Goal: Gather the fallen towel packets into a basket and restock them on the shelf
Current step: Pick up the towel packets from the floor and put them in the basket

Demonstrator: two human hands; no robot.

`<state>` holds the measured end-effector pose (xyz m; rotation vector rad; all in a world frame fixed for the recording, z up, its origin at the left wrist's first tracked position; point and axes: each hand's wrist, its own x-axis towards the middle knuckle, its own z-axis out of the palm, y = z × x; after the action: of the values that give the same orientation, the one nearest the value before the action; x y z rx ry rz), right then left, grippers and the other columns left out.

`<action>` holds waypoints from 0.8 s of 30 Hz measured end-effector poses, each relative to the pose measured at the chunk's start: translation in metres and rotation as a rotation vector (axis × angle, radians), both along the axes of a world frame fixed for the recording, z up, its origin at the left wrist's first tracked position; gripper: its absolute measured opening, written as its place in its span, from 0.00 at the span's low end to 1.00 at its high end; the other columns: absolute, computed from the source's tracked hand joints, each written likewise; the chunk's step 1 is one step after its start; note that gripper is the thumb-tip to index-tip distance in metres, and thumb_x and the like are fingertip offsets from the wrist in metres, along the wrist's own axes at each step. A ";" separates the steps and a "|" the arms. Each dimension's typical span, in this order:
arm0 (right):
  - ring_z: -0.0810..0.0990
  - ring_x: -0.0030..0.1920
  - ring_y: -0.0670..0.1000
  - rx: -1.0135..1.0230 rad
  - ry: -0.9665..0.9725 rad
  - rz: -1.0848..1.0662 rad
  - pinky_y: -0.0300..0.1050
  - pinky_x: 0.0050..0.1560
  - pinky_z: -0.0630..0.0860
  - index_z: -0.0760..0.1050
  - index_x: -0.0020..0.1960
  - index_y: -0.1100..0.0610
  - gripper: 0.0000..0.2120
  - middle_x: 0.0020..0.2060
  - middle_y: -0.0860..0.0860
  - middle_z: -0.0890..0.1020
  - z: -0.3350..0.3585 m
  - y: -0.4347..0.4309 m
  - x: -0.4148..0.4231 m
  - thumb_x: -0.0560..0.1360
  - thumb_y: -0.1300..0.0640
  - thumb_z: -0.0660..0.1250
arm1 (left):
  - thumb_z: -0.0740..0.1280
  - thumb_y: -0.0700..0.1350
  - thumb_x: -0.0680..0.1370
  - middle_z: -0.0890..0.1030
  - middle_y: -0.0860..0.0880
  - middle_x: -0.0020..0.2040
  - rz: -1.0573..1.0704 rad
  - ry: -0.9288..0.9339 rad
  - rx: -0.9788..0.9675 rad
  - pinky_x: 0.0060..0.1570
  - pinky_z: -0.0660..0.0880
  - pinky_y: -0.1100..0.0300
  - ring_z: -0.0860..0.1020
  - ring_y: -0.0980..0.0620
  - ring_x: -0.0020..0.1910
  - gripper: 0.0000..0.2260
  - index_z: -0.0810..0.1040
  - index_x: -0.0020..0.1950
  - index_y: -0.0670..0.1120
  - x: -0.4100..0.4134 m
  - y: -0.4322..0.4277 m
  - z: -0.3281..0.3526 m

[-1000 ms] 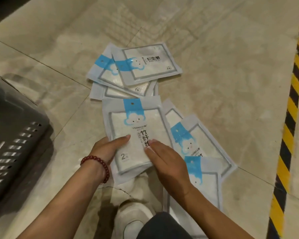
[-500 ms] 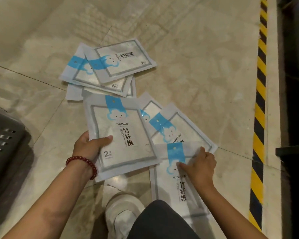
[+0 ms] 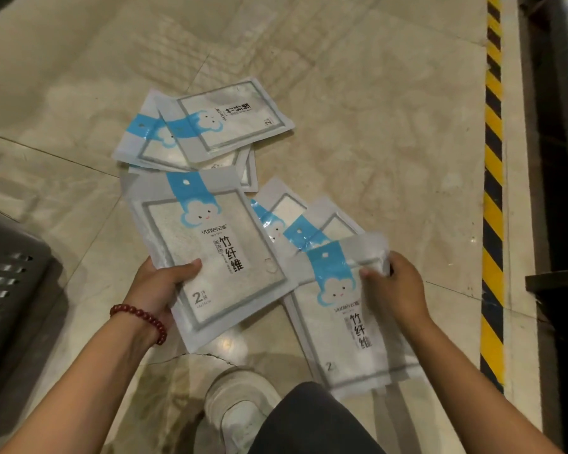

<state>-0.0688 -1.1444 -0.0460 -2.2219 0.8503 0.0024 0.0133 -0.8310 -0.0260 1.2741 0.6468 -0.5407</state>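
Observation:
White towel packets with blue cloud labels lie scattered on the tiled floor. My left hand [image 3: 159, 285] grips one packet [image 3: 207, 253] by its left edge, thumb on top, holding it above the floor. My right hand [image 3: 395, 286] pinches the top right corner of a second packet [image 3: 351, 326] and lifts that end. Two more packets [image 3: 295, 224] lie partly under these. A pile of packets [image 3: 210, 126] lies farther away. The dark grey basket [image 3: 7, 283] stands at the left edge.
My white shoe [image 3: 236, 407] and dark trouser knee [image 3: 312, 421] are at the bottom middle. A yellow-and-black hazard stripe [image 3: 492, 191] runs along the floor on the right, beside a dark shelf base [image 3: 558, 158]. A crack marks the tile by my shoe.
My right hand left the first packet, moved right, took the second packet by its top corner and raised it. My left hand now holds the first packet alone, lifted a little.

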 end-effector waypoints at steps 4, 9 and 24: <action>0.77 0.39 0.44 0.149 -0.121 0.038 0.39 0.38 0.72 0.75 0.43 0.52 0.06 0.39 0.43 0.79 0.034 -0.006 0.033 0.71 0.62 0.69 | 0.66 0.30 0.74 0.84 0.47 0.46 0.030 -0.039 0.058 0.36 0.79 0.56 0.83 0.49 0.43 0.14 0.77 0.55 0.44 0.002 0.006 0.003; 0.79 0.37 0.45 0.307 -0.213 0.046 0.41 0.38 0.75 0.76 0.43 0.53 0.08 0.39 0.48 0.82 0.059 0.010 0.062 0.71 0.65 0.69 | 0.66 0.29 0.73 0.84 0.45 0.47 -0.074 -0.039 0.071 0.37 0.80 0.54 0.83 0.46 0.44 0.16 0.76 0.56 0.44 -0.003 0.010 0.006; 0.77 0.42 0.48 0.537 -0.184 -0.182 0.36 0.41 0.72 0.72 0.49 0.56 0.04 0.42 0.50 0.79 0.017 0.114 0.080 0.75 0.59 0.65 | 0.78 0.44 0.58 0.85 0.46 0.43 -0.150 -0.095 0.090 0.31 0.79 0.56 0.84 0.46 0.40 0.22 0.80 0.50 0.44 -0.011 0.007 0.019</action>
<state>0.0116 -1.0306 -0.0290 -1.6137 0.8317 -0.0531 0.0018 -0.8244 -0.0065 1.4326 0.5032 -0.5756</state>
